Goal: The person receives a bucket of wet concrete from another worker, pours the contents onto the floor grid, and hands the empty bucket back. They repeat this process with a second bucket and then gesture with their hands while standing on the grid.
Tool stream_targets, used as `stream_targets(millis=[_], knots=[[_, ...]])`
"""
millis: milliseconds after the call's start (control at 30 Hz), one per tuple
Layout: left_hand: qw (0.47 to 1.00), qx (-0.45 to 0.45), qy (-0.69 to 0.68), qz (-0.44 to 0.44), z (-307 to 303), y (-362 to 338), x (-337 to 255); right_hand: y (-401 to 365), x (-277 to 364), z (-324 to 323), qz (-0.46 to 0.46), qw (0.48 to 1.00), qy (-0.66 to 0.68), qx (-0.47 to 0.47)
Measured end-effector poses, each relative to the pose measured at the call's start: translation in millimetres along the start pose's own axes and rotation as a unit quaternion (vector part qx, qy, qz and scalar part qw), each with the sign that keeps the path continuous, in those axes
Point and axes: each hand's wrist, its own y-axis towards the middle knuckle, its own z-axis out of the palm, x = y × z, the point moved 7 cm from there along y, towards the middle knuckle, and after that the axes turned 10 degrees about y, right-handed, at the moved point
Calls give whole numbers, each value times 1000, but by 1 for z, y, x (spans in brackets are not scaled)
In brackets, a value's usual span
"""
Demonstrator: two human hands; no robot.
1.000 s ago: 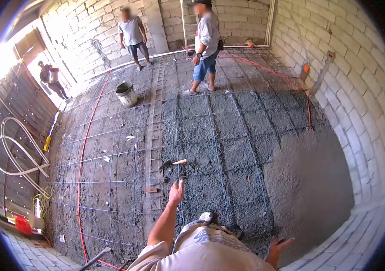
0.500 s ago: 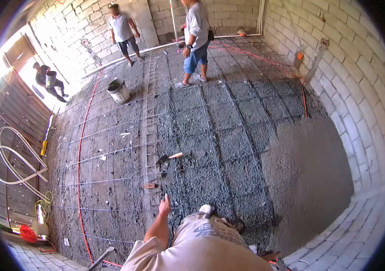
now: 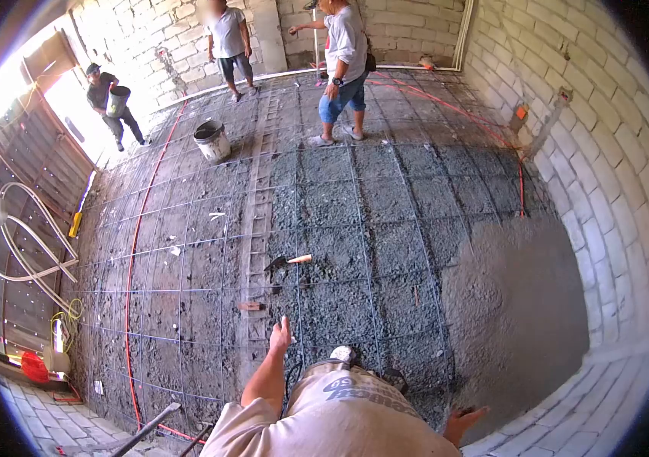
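Note:
My left hand [image 3: 281, 336] is held out over the rebar grid [image 3: 299, 305], with a finger stretched forward and nothing seen in it. Low on the right, my right hand [image 3: 468, 419] is open beside my body, its fingers spread near the smooth wet concrete [image 3: 522, 305]. A trowel-like tool [image 3: 289, 261] with a light wooden handle lies on the rough gravelly concrete [image 3: 332, 228] ahead of my left hand. Just beyond that hand is a small reddish-brown block [image 3: 251, 306] on the formwork strip [image 3: 257, 251].
A co-worker in blue shorts [image 3: 343, 68] stands ahead with an arm stretched out. Behind is another person [image 3: 229, 42]; a third carries a bucket [image 3: 117, 101] at the left. A white bucket [image 3: 212, 142] and red conduit [image 3: 136, 236] are on the floor.
My right hand has come into clearer view, spread out to the side. The person with the bucket has walked further in. The co-worker in blue shorts has raised an arm.

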Motion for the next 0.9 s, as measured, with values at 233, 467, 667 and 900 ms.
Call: stream_targets(millis=[233,467,667,900], knots=[[927,38,-285,-242,5,-43,43,-56,25,30,-124,943,-307,32],[938,51,-229,-257,-2,-36,42,-85,17,44,180,943,202,-195],[969,-13,-221,-109,46,40,66,-102,12,19,172,935,191,-246],[965,46,-229,-121,-4,31,-22,-130,20,3,165,919,231,-273]])
